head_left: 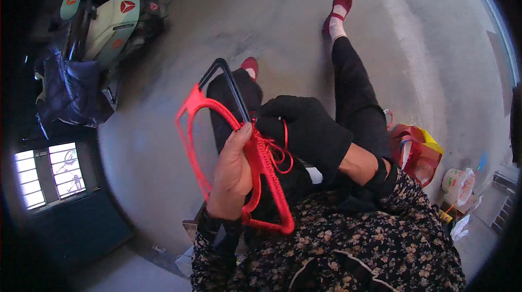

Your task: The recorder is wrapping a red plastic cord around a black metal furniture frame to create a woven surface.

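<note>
A frame with rounded corners and a curved inner bar is tightly wrapped in red cord over most of its length. One end of it is a bare black U-shaped bar. My bare left hand is closed around the wrapped part, thumb on top near where red meets black. Against the frame's right side, my right hand in a black glove is pinched shut on the red cord, which hangs in loose loops below it. The glove hides my right fingertips.
My outstretched legs in black trousers lie beyond the frame. At right are a red and yellow bag and a white tub. A pale scooter with a dark quilted cover stands far left, above a barred window.
</note>
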The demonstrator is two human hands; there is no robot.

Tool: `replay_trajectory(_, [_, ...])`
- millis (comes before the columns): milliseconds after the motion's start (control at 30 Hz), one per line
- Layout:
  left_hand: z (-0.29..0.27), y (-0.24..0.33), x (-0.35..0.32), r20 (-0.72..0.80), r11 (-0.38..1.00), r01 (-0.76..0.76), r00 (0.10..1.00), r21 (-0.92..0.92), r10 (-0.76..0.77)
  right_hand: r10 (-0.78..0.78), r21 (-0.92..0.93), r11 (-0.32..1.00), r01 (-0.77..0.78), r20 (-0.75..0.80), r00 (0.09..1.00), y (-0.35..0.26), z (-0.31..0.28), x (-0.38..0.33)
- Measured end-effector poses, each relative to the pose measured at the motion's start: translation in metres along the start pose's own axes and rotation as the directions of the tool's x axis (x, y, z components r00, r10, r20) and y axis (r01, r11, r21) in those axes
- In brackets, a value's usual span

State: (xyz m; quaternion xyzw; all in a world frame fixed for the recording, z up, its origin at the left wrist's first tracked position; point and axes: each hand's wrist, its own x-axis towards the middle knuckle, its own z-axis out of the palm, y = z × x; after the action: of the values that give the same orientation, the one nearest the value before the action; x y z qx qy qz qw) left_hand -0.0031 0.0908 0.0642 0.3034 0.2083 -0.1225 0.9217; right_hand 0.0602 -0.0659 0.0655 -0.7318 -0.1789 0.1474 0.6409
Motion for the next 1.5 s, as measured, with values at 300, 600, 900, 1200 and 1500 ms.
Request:
replay_trajectory(300, [0.019, -0.048, 0.029, -0.13, 0.963, -0.106, 0.981, 0.249, 0.141, 0.056, -0.189, 0.981, -0.043, 0.064, 0.996, 0.03, -0.049, -0.021])
replay_trajectory(600, [0.008, -0.028, 0.04, -0.091, 0.961, -0.103, 0.987, 0.255, 0.13, 0.259, -0.096, 0.96, -0.261, -0.032, 0.965, 0.005, -0.038, -0.008])
replay_trajectory(900, [0.016, -0.054, 0.032, -0.137, 0.965, -0.099, 0.981, 0.243, 0.135, 0.103, -0.15, 0.981, -0.119, -0.112, 0.988, 0.034, -0.041, -0.027])
replay_trajectory(1200, [0.011, -0.062, 0.038, -0.129, 0.96, -0.08, 0.984, 0.27, 0.119, 0.284, 0.373, 0.898, -0.235, -0.084, 0.955, 0.02, -0.051, -0.03])
replay_trajectory(1500, [0.005, -0.075, 0.043, -0.11, 0.941, -0.083, 0.986, 0.329, 0.126, -0.217, -0.279, 0.939, 0.2, -0.032, 0.976, 0.002, -0.038, -0.05])
